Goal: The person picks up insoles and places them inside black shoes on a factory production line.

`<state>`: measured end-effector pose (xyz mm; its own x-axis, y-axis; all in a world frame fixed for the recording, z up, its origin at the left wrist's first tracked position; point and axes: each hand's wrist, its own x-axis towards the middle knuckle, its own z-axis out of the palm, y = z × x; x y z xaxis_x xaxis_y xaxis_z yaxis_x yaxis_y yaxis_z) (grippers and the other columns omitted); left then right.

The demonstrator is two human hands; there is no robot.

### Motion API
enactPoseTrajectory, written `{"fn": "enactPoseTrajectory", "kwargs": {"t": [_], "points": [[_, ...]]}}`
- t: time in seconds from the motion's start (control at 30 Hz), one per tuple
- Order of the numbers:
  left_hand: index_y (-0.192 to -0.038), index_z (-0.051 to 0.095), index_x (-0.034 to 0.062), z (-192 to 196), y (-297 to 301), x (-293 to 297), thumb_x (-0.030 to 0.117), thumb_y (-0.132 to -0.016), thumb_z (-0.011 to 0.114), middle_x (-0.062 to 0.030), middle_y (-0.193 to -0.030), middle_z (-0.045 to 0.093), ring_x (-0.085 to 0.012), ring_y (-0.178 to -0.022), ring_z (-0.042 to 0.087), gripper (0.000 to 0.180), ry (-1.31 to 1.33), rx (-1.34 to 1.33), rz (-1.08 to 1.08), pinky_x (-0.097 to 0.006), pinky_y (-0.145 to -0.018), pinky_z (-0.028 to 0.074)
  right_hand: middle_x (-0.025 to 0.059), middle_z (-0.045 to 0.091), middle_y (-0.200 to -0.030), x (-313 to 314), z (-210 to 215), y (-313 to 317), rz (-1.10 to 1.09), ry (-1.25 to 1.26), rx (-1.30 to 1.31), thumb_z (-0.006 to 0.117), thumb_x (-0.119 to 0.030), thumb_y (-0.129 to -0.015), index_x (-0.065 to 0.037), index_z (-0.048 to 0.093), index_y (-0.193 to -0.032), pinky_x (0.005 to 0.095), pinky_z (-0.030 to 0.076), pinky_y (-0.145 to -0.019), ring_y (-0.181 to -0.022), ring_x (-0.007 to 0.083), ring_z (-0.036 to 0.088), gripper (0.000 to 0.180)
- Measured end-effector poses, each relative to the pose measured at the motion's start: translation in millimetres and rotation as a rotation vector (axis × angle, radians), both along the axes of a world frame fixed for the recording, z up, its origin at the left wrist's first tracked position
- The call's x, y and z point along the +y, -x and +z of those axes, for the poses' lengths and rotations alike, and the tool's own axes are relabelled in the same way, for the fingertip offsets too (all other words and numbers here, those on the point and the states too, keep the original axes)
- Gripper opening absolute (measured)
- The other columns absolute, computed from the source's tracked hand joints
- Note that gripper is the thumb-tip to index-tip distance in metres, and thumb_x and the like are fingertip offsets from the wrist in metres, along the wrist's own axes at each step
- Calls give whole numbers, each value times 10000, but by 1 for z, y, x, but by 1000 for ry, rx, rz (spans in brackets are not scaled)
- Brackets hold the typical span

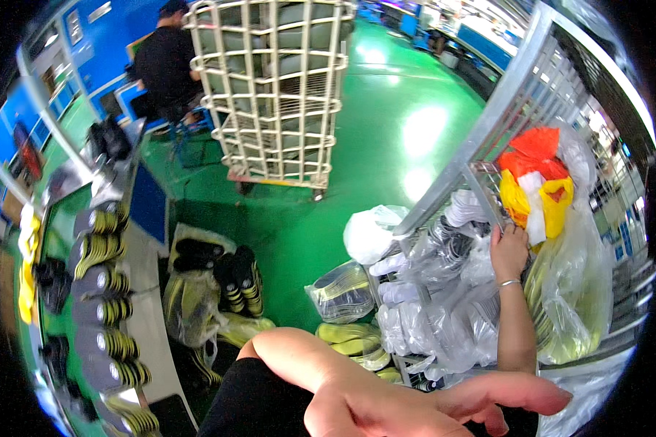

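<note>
My left hand [415,408] stretches across the bottom, open and palm up, holding nothing. My right hand [510,251], with a bracelet at its wrist, is closed at a bar of the grey metal rack [482,191]. Just above it are a yellow plastic bag [515,198] and a red plastic bag [536,156]. Pale shoe insoles [404,328] in clear plastic fill the rack beside my right forearm. A large clear bag [579,291] with yellowish contents lies to the right of that arm. Yellow-green insoles [350,339] lie at the rack's left foot.
On the left, stacks of black-and-yellow insoles [113,313] line a pale table [160,320]. Bagged insoles [189,309] lie on the green floor [386,138] beside it. A white cage trolley [270,95] stands ahead, with a seated person [166,65] in black to its left.
</note>
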<state>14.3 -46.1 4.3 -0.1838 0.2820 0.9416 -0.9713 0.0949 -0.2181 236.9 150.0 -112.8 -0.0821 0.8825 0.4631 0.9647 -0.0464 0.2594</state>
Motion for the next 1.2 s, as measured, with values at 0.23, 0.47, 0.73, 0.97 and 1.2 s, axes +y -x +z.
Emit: {"fn": "enactPoseTrajectory", "kwargs": {"t": [0.23, 0.47, 0.73, 0.97, 1.2], "points": [[-961, 539, 52, 9, 19, -49, 414, -821, 451, -192, -1201, 292, -233, -1118, 288, 398, -61, 278, 244, -323, -923, 241, 192, 556, -839, 11, 2, -5, 54, 14, -13, 508, -318, -797, 10, 548, -834, 396, 426, -725, -818, 320, 532, 332], [-865, 542, 69, -49, 132, -127, 249, -835, 532, -82, -1055, 489, -138, -947, 450, 182, 687, 549, 696, -289, -840, 359, 179, 550, -934, 82, -35, -96, 144, -137, 71, 642, -407, -660, -47, 516, -995, 391, 468, -697, -813, 270, 571, 508], [-929, 549, 58, -136, 175, -312, 220, -848, 510, 5, -895, 549, -80, -821, 485, 185, 1979, 688, 1233, -248, -759, 400, 194, 531, -994, -17, -6, 46, -78, -61, -289, 560, -338, -734, -12, 491, -1073, 410, 407, -779, -883, 313, 513, 476], [-933, 509, 21, -190, 220, -510, 148, -803, 547, -58, -885, 511, -146, -823, 495, 186, 2657, 61, 2208, -268, -767, 399, 178, 456, -1172, -204, -97, 252, 1073, 801, 431, 521, -92, -786, 41, 398, -1173, 354, 314, -936, -1073, 273, 446, 427], [-1236, 322, 17, -254, 260, -652, 274, -778, 568, -160, -1273, 328, -245, -1175, 302, 580, 2896, -600, 1944, -358, -986, 206, 154, 417, -1225, -509, -103, 423, 1379, 1846, 758, 432, -184, -884, 18, 325, -1236, 330, 327, -945, -1123, 221, 419, 420]]}}
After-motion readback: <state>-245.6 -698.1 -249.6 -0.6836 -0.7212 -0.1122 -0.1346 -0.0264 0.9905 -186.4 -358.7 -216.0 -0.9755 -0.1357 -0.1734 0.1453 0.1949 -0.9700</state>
